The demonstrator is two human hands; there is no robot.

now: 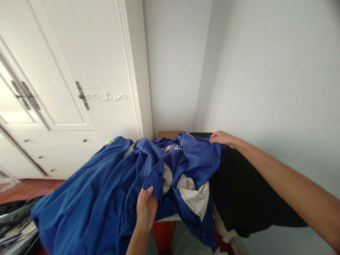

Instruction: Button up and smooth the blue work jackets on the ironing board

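A blue jacket (202, 156) with white printed lettering lies spread out in front of me, its front pulled apart. Pale grey fabric pieces (196, 199), like pocket linings, show on its inner side. My left hand (146, 210) pinches one front edge between thumb and fingers. Farther back on the right, my right hand (222, 138) grips the opposite edge and holds it stretched out. More blue cloth (87, 194) spreads to the left; whether it belongs to the same jacket I cannot tell. What the jacket lies on is mostly hidden.
Black cloth (247, 191) hangs down at the right, against the pale wall (278, 71). A white wardrobe (111, 46) with drawers stands at the back left. Dark plastic-wrapped items (18, 223) lie at lower left on the reddish floor (34, 189).
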